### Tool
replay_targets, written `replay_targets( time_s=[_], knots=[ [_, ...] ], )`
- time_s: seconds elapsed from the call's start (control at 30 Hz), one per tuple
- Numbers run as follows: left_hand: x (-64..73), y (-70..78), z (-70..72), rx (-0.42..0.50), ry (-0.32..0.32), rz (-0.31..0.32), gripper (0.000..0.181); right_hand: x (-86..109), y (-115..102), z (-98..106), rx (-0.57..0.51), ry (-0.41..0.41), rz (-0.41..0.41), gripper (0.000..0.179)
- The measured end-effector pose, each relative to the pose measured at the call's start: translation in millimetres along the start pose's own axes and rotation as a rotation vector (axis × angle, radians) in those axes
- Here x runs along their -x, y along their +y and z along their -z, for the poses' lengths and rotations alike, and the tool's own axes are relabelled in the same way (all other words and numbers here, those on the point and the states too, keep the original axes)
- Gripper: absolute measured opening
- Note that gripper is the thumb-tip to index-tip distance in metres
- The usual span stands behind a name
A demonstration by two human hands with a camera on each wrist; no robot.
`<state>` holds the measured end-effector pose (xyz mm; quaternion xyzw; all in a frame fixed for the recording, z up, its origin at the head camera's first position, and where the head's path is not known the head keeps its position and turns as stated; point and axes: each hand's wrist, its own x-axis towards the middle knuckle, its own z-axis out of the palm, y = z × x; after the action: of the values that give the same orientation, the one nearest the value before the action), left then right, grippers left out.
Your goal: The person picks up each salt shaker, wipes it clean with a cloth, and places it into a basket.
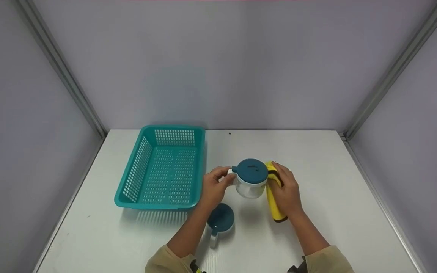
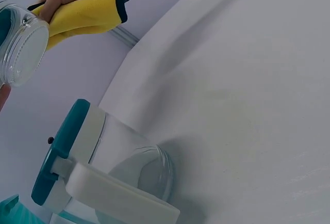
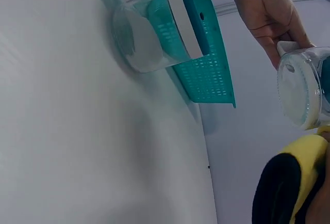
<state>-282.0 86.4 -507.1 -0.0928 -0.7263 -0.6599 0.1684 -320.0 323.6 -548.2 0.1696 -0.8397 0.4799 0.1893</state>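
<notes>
My left hand [image 1: 213,186] pinches the white handle of a clear glass seasoning jar [image 1: 252,174] with a round blue lid, held up above the table. In my right hand [image 1: 288,194] is a folded yellow cloth [image 1: 274,203] with dark edging, gripped beside the jar's right side. Both wrist views show the held jar's [image 3: 296,91] round glass base. A second jar [image 1: 220,217] of the same kind, blue-lidded and white-handled, stands on the table near my left forearm. Its glass body shows in the left wrist view, where the jar [image 2: 124,193] stands upright on the tabletop.
A teal plastic basket [image 1: 157,207] with perforated walls sits to the left of my hands, nothing visible inside it. The white table [image 1: 355,212] is enclosed by pale panels at the back and both sides. A small dark speck [image 1: 230,133] lies near the back edge.
</notes>
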Motion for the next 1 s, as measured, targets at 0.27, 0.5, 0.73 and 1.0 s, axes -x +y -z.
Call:
replay_targets(
  time_s=[0.27, 0.5, 0.73, 1.0],
  knots=[
    [0.6, 0.0, -1.0, -0.017, 0.011, 0.024, 0.017, -0.6, -7.1, -3.1, -0.224, -0.025, -0.292, 0.046],
    [0.8, -1.8, -3.3, -0.024, 0.043, 0.028, 0.015, -2.2, -15.4, -4.5, -0.305, -0.023, -0.358, 0.048],
    [-0.1, -6.6, -5.5, -0.012, 0.090, 0.036, 0.015, 8.5, -19.3, -11.8, -0.259, 0.075, -0.205, 0.050],
    [-4.5, -32.4, -6.3, 0.029, 0.129, 0.097, 0.014, 22.9, -13.0, -22.7, -0.081, 0.191, 0.135, 0.055]
  ],
)
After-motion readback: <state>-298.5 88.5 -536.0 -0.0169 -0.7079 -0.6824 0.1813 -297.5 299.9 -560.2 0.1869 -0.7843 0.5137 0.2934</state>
